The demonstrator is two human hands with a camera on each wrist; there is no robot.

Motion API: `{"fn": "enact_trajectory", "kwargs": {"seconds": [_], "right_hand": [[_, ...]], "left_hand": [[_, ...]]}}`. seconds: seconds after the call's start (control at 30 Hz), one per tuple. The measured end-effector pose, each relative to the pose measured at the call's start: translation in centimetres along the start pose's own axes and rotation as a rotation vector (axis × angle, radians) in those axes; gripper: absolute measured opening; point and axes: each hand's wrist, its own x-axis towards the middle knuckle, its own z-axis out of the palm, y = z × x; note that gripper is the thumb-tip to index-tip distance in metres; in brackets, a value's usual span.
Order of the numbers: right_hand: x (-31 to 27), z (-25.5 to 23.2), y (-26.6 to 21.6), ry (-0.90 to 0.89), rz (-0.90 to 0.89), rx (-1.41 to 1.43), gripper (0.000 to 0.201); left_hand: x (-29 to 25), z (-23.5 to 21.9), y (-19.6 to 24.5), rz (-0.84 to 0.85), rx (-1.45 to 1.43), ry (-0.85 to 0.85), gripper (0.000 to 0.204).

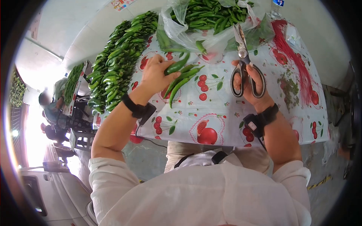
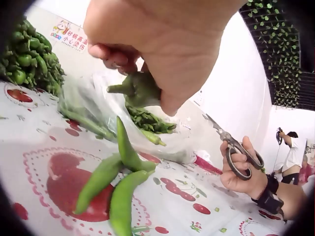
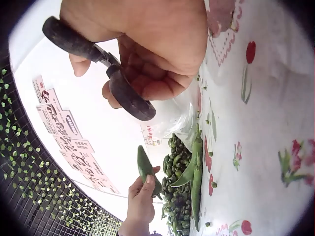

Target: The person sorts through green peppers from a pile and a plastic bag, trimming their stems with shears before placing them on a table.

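A green chili pepper [image 1: 176, 66] is gripped between the thumb and fingers of my left hand [image 1: 154, 76], raised over the tablecloth. The left wrist view shows the stem end of this pepper [image 2: 141, 90] poking out below the fingers. Three loose chili peppers [image 2: 127, 199] lie together on the cloth under that hand. My right hand [image 1: 249, 81] holds black-handled scissors [image 1: 243, 52], with fingers through the handle loops. Their blades point away from me, slightly parted, with nothing between them.
A long heap of green peppers [image 1: 113, 69] lines the table's left side. At the back, a clear plastic bag [image 1: 171, 32] holds more peppers. Red strings [image 1: 292, 54] and small green trimmings [image 1: 289, 88] lie at the right. A water bottle [image 1: 277, 8] stands behind.
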Motion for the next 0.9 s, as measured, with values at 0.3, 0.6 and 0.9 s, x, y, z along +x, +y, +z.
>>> {"fn": "enact_trajectory", "kwargs": {"seconds": [0.3, 0.6, 0.9], "right_hand": [[0.1, 0.0, 0.1, -0.001, -0.003, -0.028, 0.047], [0.2, -0.2, 0.3, -0.030, 0.030, 0.043, 0.046], [0.3, -0.4, 0.3, -0.017, 0.040, 0.044, 0.050]], "left_hand": [[-3.0, -2.5, -2.8, -0.651, -0.958, -0.127, 0.040], [-8.4, 0.3, -2.8, -0.997, -1.154, -0.133, 0.070], [-9.3, -1.7, -5.1, -0.598, -0.250, -0.520, 0.039]]}}
